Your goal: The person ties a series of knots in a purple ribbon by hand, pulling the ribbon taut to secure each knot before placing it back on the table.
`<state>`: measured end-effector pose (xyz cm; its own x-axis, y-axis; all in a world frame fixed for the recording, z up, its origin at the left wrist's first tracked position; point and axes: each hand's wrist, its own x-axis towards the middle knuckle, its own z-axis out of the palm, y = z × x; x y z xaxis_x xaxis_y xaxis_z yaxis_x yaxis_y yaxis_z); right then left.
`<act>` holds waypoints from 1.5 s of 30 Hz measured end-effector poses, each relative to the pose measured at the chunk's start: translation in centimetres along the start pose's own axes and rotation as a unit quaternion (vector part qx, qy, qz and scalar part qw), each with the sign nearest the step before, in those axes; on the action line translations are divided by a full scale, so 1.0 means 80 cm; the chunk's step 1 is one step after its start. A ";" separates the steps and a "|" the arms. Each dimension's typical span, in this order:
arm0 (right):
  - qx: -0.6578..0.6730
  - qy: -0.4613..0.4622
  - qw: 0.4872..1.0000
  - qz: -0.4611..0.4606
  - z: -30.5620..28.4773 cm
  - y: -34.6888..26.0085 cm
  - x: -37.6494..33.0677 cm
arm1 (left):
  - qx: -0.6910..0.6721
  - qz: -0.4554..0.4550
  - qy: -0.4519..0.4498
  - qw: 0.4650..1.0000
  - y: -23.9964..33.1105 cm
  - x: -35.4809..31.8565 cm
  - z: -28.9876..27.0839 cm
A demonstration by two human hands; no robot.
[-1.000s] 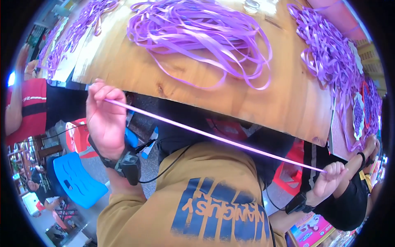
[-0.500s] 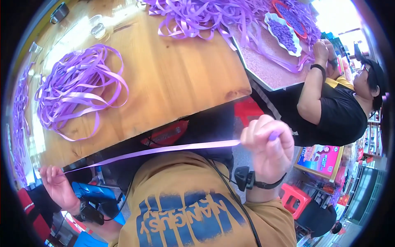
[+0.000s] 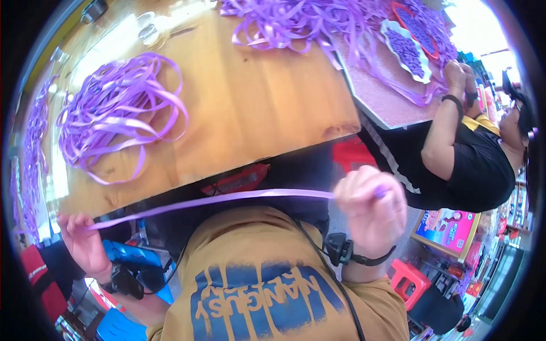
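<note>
A purple ribbon (image 3: 244, 196) stretches between my hands in front of my tan shirt, bowing slightly upward in the middle. My left hand (image 3: 82, 241) pinches its left part near the wooden table's near corner. My right hand (image 3: 371, 210), slightly blurred, is closed on the right part. A small purple bit (image 3: 380, 192) shows between the right thumb and fingers; it could be the ribbon's end or a separate piece, I cannot tell. On the wooden table (image 3: 273, 108) lies a loose pile of purple ribbon (image 3: 116, 122).
A bigger ribbon heap (image 3: 296, 23) covers the far side. On the pink board (image 3: 392, 108) stands a scalloped white dish (image 3: 420, 78) of small purple pieces, beside a red-rimmed bowl (image 3: 434, 55). A co-worker (image 3: 475, 165) works at the right. A red stool (image 3: 410, 281) stands behind them.
The ribbon has slackened a little and now curves more. My left hand has its fingers drawn closer together. The whole view has shifted slightly, moving the table to the right.
</note>
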<state>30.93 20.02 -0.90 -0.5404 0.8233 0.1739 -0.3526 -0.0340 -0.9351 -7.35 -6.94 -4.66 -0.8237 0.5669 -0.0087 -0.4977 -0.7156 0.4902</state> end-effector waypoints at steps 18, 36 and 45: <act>0.507 0.102 0.853 -0.064 -0.079 0.017 0.022 | -0.116 -0.003 0.032 0.993 0.006 -0.010 -0.013; -0.038 -0.256 0.963 0.072 0.090 0.042 0.019 | 0.205 -0.328 -0.163 0.908 -0.189 -0.063 0.143; -0.043 -0.266 0.945 0.183 0.087 0.039 0.017 | 0.242 -0.320 -0.201 0.894 -0.201 -0.068 0.156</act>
<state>23.76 17.04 -1.47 -0.9303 0.3624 -0.0564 -0.0168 -0.1958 -0.9805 8.52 6.55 -1.57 -0.1997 0.9674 -0.1559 -0.5763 0.0127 0.8171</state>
